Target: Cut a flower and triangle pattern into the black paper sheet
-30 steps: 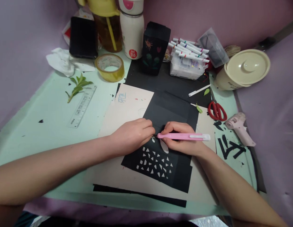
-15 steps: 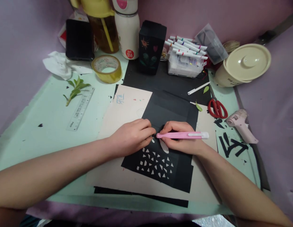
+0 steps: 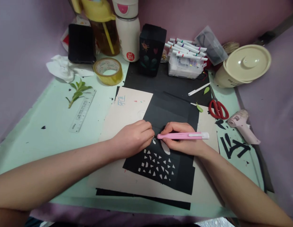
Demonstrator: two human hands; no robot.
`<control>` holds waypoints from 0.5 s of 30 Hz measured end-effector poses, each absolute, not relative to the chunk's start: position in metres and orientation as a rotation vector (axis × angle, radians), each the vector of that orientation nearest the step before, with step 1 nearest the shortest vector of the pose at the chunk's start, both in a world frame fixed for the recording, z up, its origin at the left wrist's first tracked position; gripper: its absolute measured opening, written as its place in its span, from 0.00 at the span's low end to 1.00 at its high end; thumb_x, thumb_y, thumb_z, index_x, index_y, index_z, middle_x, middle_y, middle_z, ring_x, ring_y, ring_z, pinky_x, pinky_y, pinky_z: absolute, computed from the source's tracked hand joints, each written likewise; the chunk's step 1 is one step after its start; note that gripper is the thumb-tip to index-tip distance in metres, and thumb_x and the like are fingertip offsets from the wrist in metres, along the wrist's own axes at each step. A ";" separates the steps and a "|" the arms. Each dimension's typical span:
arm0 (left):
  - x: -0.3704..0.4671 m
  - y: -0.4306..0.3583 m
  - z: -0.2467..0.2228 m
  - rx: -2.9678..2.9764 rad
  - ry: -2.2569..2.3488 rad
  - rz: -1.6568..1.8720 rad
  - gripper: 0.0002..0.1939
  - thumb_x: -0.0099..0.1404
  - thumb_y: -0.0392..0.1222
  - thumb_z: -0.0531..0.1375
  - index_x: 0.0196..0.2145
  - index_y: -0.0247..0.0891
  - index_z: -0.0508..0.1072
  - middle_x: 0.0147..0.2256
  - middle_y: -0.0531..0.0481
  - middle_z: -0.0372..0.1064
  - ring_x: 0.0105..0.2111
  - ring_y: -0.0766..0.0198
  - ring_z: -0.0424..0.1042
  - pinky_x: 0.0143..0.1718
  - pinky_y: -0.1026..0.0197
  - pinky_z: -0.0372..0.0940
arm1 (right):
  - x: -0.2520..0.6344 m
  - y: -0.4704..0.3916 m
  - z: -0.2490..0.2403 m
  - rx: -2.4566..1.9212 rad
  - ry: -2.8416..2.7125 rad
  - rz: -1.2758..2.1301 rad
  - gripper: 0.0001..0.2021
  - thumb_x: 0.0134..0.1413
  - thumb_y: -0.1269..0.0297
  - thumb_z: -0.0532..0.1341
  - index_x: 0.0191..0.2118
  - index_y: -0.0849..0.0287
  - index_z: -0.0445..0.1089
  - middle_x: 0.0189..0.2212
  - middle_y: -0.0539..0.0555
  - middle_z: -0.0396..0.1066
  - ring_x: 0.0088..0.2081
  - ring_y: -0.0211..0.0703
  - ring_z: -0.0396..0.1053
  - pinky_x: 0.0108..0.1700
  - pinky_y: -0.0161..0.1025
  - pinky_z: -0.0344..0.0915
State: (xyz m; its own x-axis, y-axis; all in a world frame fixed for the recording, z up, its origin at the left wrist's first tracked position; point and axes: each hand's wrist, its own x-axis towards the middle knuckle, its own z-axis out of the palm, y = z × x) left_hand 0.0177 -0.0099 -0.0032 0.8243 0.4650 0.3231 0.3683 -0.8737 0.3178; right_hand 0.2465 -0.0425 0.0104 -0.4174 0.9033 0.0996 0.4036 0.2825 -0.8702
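A black sheet [image 3: 181, 176] with many small triangular cut-outs and a larger oval hole lies on pale cardboard [image 3: 113, 176]. My right hand [image 3: 181, 138] is closed around a pink pen-shaped cutter [image 3: 177, 136], its tip pointing left at the sheet above the cut-outs. Close to that tip, my left hand [image 3: 137, 137] rests on the sheet with its fingers pressed together. What those fingers pinch, if anything, is too small to make out.
Red-handled scissors [image 3: 218, 109], a glue gun [image 3: 243, 126] and black scraps [image 3: 233, 146] lie at the right. A ruler [image 3: 83, 110], leafy sprig [image 3: 77, 91] and tape roll [image 3: 108, 71] are at the left. Markers [image 3: 186, 49] and a white bottle [image 3: 127, 34] stand behind.
The whole view has shifted slightly, so things appear a little lower and to the right. Both hands hold nearly the same pose at the sheet, the fingers of my left hand drawn in slightly.
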 end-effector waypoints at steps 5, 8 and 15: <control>0.018 -0.010 -0.003 2.744 0.637 0.579 0.13 0.73 0.36 0.52 0.33 0.33 0.74 0.31 0.48 0.67 0.32 0.61 0.66 0.34 0.60 0.64 | 0.248 -0.042 0.009 -1.211 -1.960 1.089 0.04 0.52 0.72 0.64 0.33 0.60 0.76 0.29 0.51 0.75 0.29 0.37 0.71 0.31 0.33 0.64; 0.017 -0.010 -0.003 2.741 0.634 0.599 0.13 0.73 0.36 0.52 0.33 0.33 0.74 0.31 0.48 0.67 0.32 0.62 0.66 0.34 0.60 0.63 | 0.248 -0.042 0.011 -1.229 -1.964 1.109 0.04 0.52 0.72 0.64 0.34 0.60 0.76 0.29 0.51 0.75 0.29 0.36 0.71 0.31 0.33 0.64; 0.016 -0.010 -0.003 2.693 0.625 0.612 0.12 0.73 0.36 0.53 0.34 0.33 0.75 0.32 0.48 0.68 0.32 0.62 0.66 0.34 0.61 0.63 | 0.248 -0.041 0.013 -1.236 -1.954 1.134 0.03 0.52 0.72 0.64 0.33 0.59 0.76 0.28 0.50 0.75 0.29 0.35 0.70 0.31 0.32 0.63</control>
